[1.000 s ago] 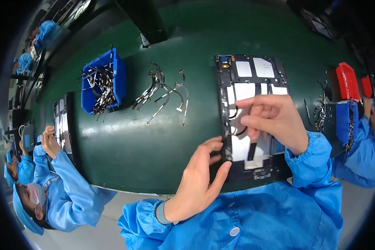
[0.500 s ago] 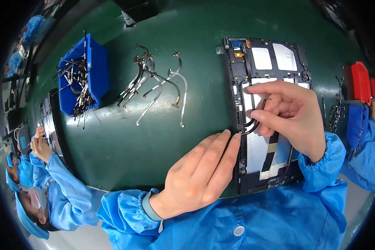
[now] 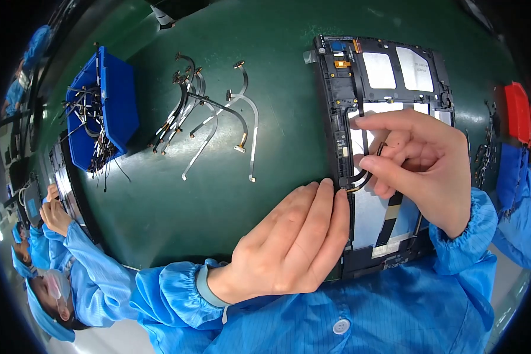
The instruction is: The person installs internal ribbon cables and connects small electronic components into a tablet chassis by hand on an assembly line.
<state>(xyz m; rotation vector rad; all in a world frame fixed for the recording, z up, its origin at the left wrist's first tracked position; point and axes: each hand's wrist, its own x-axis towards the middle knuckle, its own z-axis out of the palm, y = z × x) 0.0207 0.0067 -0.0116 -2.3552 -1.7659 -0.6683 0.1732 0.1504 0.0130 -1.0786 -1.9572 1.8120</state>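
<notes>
A black tablet-like housing [image 3: 360,259] with silver-white panels lies on the right of the green table. Over its left half, my right hand [image 3: 419,156] pinches a thin black cable [image 3: 367,177] between thumb and index finger. The cable loops from the housing's left edge, and its free end sticks up past the curled fingers. My left hand [image 3: 295,239] lies at that same edge, fingers stretched and side by side. Its fingertips touch the rim where the cable bends in; the thumb is hidden beneath.
Several loose flat cables [image 3: 209,112] lie left of the housing. A blue bin [image 3: 121,100] full of cables stands farther left, beside a co-worker [image 3: 94,265] handling another device. At the right are a red bin [image 3: 516,112], a blue bin [image 3: 511,171] and more cables [image 3: 485,147].
The view has shifted slightly, so the housing appears higher and farther right. Both hands keep nearly the same hold, and the cable's free end in my right hand has tilted a little.
</notes>
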